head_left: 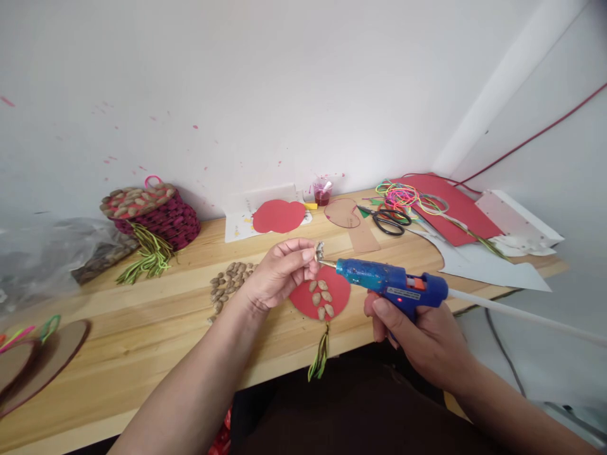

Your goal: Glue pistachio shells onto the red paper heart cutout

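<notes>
My right hand (417,335) is wrapped round a blue glue gun (379,276), its nozzle pointing left and a white glue stick (521,312) running out of its back. A small greyish nut shell (320,249) is pinched between the thumb and fingers of my left hand (287,268), right at the nozzle tip. Below them lies a round red card (340,292) bearing several brown nut shells (317,298), with a green and dark tassel (322,355) hanging from its lower edge. To the left, a pile of similar loose shells (227,284) sits on the wooden table.
A shell-topped purple woven basket (183,218) and a plastic bag (47,259) stand at left. Toward the back are a red cut-out (277,216), a cup of red liquid (322,193), black scissors (389,221) and coloured cords (403,194). A brown disc (61,357) lies front left.
</notes>
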Demonstrator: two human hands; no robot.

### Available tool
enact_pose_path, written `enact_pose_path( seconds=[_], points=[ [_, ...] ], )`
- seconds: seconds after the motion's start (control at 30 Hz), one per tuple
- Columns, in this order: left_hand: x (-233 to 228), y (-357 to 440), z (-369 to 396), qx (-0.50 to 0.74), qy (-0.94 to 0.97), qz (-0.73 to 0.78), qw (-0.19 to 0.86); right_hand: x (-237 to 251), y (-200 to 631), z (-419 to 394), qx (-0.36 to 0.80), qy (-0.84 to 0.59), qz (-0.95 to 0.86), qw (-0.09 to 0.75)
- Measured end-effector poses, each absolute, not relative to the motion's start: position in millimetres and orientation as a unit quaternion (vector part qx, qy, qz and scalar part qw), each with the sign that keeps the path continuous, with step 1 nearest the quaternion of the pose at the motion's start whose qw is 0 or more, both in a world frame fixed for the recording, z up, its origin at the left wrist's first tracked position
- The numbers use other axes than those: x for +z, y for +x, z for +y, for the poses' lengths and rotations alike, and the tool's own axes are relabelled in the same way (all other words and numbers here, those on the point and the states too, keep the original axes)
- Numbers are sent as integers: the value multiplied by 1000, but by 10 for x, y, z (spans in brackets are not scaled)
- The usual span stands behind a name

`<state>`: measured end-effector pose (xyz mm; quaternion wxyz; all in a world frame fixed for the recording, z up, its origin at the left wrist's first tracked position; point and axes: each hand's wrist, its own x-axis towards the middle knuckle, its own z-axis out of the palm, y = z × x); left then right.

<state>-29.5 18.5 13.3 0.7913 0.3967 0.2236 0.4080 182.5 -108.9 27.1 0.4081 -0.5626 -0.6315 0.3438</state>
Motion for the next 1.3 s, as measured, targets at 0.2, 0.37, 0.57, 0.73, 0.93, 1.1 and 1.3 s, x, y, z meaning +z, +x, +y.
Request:
enact_pose_path(
  seconds=[0.2, 0.37, 0.57, 0.73, 0.93, 1.1, 1.3],
  points=[
    [131, -297, 180, 409, 402, 225, 788, 284, 1825, -1086, 343, -562, -629, 414],
    [124, -300, 175, 410, 397, 225, 790, 283, 1827, -1081, 342, -563, -625, 418],
    [130, -298, 179, 411, 399, 220, 789, 278, 1835, -1088, 346, -565, -622, 418],
    [131, -298, 176, 410, 402, 226, 787, 284, 1833, -1087, 346, -568, -621, 415],
    [119, -300, 186, 410, 403, 223, 787, 288, 1834, -1087, 345, -567, -624, 412],
    [122, -300, 183, 410, 400, 217, 790, 275, 1839, -1090, 340, -571, -623, 413],
    [126, -300, 178, 410, 402, 228, 786, 254, 1837, -1082, 338, -568, -619, 424]
  ],
)
